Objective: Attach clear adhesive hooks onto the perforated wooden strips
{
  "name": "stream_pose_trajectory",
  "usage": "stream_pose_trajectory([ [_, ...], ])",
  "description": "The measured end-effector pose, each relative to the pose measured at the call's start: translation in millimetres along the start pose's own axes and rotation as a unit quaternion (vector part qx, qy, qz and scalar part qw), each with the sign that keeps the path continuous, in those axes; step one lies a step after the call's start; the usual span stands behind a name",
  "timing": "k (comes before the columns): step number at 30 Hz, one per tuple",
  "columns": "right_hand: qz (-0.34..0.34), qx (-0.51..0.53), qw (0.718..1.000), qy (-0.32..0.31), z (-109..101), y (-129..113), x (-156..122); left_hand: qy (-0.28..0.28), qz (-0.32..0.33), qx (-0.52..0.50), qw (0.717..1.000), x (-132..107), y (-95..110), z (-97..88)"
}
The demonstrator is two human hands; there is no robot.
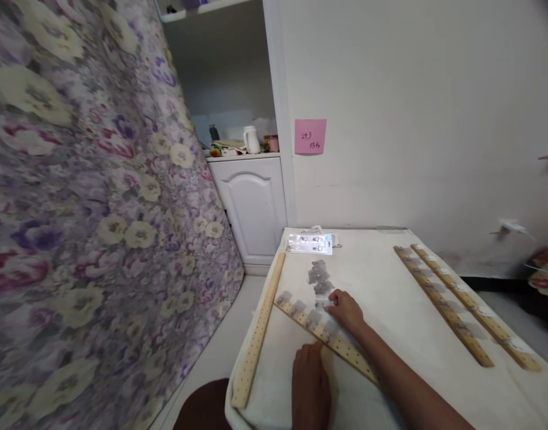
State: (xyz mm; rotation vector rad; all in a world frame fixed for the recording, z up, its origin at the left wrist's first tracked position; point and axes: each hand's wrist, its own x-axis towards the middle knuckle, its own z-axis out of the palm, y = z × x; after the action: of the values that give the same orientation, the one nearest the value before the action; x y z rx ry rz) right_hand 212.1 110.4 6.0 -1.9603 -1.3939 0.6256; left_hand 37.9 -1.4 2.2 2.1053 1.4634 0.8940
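Note:
My right hand (346, 309) pinches a small clear packet (322, 303) above the white-covered table; its contents are too small to make out. Just behind it lies a pile of small clear packets (321, 276). A perforated wooden strip (352, 353) runs diagonally in front, partly hidden by my right forearm. Several small clear packets with metal pieces (308, 322) are spaced along its left part. At the strip's near edge my left hand (310, 373) is closed, its fingers curled against the wood and the fingertips mostly hidden.
Another perforated wooden strip (258, 334) lies along the table's left edge. Two more strips, one darker (439, 298) and one lighter (520, 357), bear packets at the right. A clear blister pack (307, 243) lies at the back. A floral curtain (98, 209) hangs left.

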Motion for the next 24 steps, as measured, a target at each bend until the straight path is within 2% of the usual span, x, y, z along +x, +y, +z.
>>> stream_pose_trajectory([
  [5, -0.003, 0.007, 1.000, 0.014, -0.6, 5.0, -4.4, 0.003, 0.004, 0.008, 1.000, -0.3, -0.4, 2.1],
  [12, 0.003, 0.147, 0.988, -0.036, -6.8, 15.8, 0.7, 0.008, 0.014, 0.004, 1.000, 0.6, 1.6, 1.1],
  [16, 0.011, 0.203, 0.977, -0.065, -30.2, 27.3, -2.0, 0.029, 0.032, -0.013, 0.999, -0.8, 0.1, 1.8],
  [20, 0.011, 0.239, 0.967, -0.084, -60.4, 42.2, -17.7, 0.047, 0.034, -0.040, 0.998, -1.3, -1.0, 1.2],
  [24, 0.013, 0.271, 0.952, -0.142, -72.9, 54.9, -41.2, 0.037, 0.024, -0.051, 0.998, -2.6, 1.6, -0.4],
])
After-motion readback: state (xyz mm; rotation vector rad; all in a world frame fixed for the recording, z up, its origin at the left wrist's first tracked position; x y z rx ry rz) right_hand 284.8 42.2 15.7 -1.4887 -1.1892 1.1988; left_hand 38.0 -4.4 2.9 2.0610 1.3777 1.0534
